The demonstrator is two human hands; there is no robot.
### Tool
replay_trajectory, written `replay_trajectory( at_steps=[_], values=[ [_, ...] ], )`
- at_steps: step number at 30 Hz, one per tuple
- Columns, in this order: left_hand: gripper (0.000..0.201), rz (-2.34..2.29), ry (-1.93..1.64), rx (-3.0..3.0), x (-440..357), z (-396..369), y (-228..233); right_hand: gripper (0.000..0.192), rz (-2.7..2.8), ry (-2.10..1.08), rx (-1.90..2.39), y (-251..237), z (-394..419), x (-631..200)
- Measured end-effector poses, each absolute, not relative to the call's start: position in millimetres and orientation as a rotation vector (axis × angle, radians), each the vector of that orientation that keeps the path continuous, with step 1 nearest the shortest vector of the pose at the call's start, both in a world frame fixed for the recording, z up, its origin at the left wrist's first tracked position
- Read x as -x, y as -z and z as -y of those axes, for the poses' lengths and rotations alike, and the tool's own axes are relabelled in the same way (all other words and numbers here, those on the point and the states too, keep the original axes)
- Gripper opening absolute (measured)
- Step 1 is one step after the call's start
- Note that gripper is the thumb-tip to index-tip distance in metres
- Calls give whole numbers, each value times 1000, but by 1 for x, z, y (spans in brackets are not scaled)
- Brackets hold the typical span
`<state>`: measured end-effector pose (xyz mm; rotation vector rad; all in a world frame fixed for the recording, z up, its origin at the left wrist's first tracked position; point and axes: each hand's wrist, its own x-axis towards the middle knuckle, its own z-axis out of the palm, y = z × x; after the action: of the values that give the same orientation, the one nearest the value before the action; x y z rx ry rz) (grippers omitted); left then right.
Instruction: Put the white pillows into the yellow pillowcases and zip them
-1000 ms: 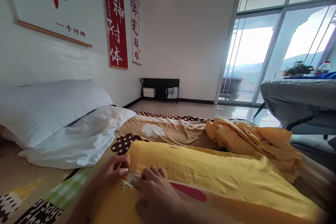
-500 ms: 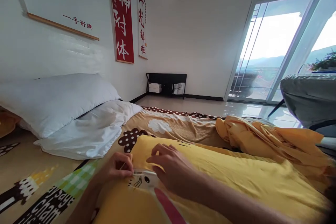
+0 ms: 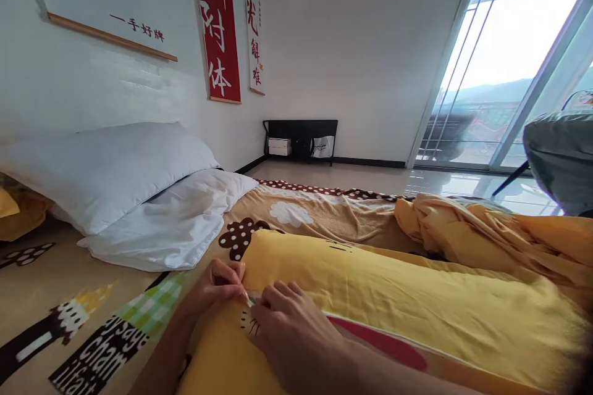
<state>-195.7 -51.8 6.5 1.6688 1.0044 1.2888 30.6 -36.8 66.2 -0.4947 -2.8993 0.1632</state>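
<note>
A long, stuffed yellow pillow (image 3: pixel 384 278) lies across the bed in front of me, printed with whiskers and a pink, white-edged shape. At its near left end, my left hand (image 3: pixel 225 284) pinches the fabric edge between thumb and fingers. Right beside it, my right hand (image 3: pixel 291 327) has its fingers curled together and pressed onto the same cover, close to the left fingertips. A small pale strip shows between the two hands. My right hand covers part of the printed face, and its fingertips are hidden.
To the left, a white pillow (image 3: pixel 152 166) rests on a crumpled white cover (image 3: pixel 185 228). Bunched orange cloth (image 3: pixel 467 228) lies at the right. Under everything spreads a patterned brown sheet (image 3: pixel 356 210). Against the far wall stands a low black rack (image 3: pixel 301 136).
My right hand has come down and left, from loosely spread above the cover to curled beside my left hand. The printed eye is now hidden. The view has shifted slightly.
</note>
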Motion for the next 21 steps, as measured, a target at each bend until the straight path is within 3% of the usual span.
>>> replay_trajectory(
  at_steps=[5, 9, 12, 21],
  values=[
    [19, -962, -1446, -1637, 197, 50, -5, 13, 2941, -334, 382, -69, 36, -38],
    [14, -1052, -1335, -1710, 194, 52, -12, 29, 2882, -603, 707, -88, 25, -27],
    [16, -1067, -1173, -1765, 191, 55, -15, 27, 2786, -697, 860, -90, 16, -14],
    [26, -990, -1133, -1798, 190, 53, -17, 20, 3010, -387, 743, -85, 10, 5]
  ],
)
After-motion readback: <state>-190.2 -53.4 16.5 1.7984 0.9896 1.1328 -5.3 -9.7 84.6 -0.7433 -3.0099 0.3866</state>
